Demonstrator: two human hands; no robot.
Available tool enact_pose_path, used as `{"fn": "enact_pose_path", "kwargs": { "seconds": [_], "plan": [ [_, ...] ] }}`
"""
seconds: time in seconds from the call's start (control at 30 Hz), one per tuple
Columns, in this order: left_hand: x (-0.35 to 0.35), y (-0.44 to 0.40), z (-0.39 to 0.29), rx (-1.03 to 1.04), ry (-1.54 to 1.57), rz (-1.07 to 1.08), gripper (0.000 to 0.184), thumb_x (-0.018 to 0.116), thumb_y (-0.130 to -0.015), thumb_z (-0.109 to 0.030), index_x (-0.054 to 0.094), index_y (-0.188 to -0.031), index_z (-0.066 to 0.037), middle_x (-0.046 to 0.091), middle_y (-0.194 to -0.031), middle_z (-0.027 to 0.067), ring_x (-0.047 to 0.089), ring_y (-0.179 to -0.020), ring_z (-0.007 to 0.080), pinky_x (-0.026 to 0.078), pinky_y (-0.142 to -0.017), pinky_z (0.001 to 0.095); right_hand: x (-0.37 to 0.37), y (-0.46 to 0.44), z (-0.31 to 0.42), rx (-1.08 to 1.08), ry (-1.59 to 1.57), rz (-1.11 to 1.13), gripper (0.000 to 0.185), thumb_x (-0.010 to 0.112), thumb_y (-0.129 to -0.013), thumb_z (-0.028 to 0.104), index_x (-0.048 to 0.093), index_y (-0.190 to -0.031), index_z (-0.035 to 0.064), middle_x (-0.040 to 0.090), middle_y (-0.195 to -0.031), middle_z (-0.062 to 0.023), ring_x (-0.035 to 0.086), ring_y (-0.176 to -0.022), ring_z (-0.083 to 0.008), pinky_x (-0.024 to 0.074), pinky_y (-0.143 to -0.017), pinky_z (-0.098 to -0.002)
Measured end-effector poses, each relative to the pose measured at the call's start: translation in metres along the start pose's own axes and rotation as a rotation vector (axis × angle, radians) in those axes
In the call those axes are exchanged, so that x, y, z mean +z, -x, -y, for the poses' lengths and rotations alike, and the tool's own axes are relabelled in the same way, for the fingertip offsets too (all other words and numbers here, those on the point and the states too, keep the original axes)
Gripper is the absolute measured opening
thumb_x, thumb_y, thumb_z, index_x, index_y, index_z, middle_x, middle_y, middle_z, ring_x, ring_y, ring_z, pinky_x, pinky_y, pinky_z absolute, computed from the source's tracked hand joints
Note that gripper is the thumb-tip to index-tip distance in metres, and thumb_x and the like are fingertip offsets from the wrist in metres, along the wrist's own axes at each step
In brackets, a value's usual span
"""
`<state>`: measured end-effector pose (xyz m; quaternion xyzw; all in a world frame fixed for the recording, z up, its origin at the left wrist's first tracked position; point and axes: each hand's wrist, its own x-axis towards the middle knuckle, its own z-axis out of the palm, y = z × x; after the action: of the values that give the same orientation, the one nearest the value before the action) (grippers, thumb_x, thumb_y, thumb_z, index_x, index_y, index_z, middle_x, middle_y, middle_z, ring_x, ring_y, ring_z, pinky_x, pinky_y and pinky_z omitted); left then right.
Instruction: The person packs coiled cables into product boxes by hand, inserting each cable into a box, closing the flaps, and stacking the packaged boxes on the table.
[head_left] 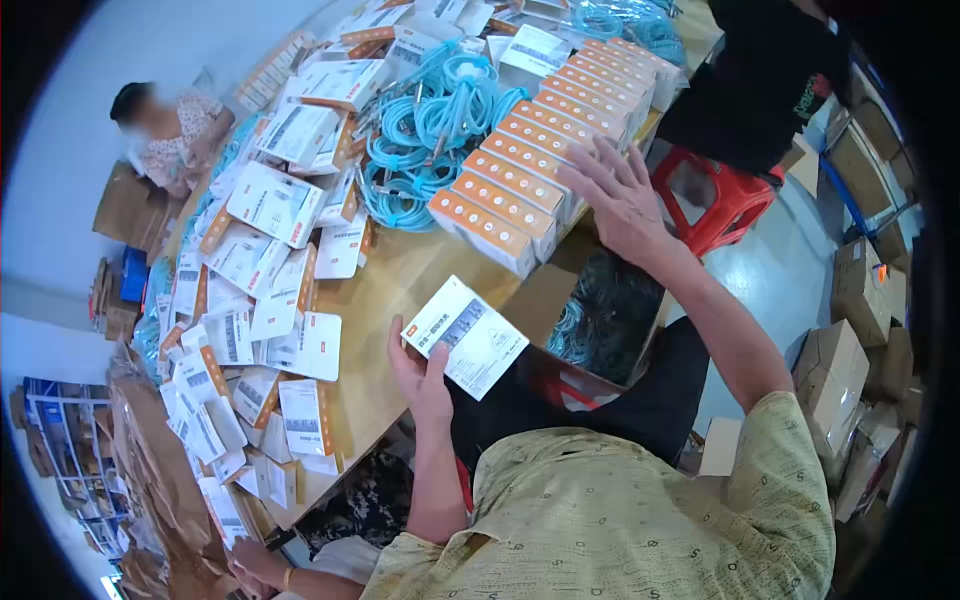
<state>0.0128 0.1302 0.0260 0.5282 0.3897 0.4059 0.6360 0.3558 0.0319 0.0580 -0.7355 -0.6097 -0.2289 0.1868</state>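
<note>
My left hand [428,388] is closed on the lower left edge of a small white cardboard box [480,345] with printed pictures, held just off the table's front edge. My right hand [628,205] is spread, with its fingertips by the right side of a long row of white boxes with orange ends [515,185]. Whether those fingertips touch the boxes, I cannot tell. Bundles of coiled light-blue cables [440,125] lie just left of the row.
Many loose white-and-orange boxes [275,205] are heaped along the wooden table [385,300]. Below its edge stands an open carton [535,310] holding cable bundles. A red stool [715,200] is at the right. Another person's hand [258,562] is at lower left; another person [180,140] sits across.
</note>
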Motion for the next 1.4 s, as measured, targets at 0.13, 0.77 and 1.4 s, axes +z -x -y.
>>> {"fn": "enact_pose_path", "kwargs": {
  "seconds": [0.13, 0.77, 1.4],
  "plan": [
    [0.001, -0.001, -0.002, -0.007, 0.016, 0.004, 0.072, 0.059, -0.092, 0.002, 0.025, -0.155, -0.001, 0.053, -0.132, 0.0205, 0.057, -0.112, 0.0243, 0.046, -0.098, 0.0334, -0.002, -0.002, -0.003, -0.019, 0.045, -0.034, 0.059, 0.062, -0.085, -0.002, 0.053, -0.14, 0.0183, 0.047, -0.154, -0.0001, 0.03, -0.151, -0.0281, 0.0172, -0.126, -0.0514],
    [-0.004, -0.011, 0.001, -0.078, 0.219, -0.044, 0.068, 0.057, -0.094, 0.003, 0.027, -0.155, -0.004, 0.055, -0.132, 0.0183, 0.06, -0.111, 0.0231, 0.05, -0.095, 0.0328, -0.026, -0.002, 0.063, -0.094, -0.075, 0.058, 0.062, 0.064, -0.08, 0.0, 0.055, -0.139, 0.0141, 0.048, -0.153, -0.0043, 0.035, -0.147, -0.0297, 0.0211, -0.123, -0.0504],
    [0.022, -0.103, -0.01, 0.498, -0.608, -0.1, 0.062, 0.065, -0.083, -0.004, 0.046, -0.142, -0.002, 0.05, -0.141, 0.0201, 0.048, -0.128, 0.039, 0.041, -0.108, 0.0454, -0.052, -0.021, 0.127, -0.081, -0.311, 0.083, 0.057, 0.075, -0.079, 0.014, 0.06, -0.133, 0.0121, 0.055, -0.142, -0.0064, 0.044, -0.137, -0.0337, 0.0298, -0.117, -0.052]
  ]
}}
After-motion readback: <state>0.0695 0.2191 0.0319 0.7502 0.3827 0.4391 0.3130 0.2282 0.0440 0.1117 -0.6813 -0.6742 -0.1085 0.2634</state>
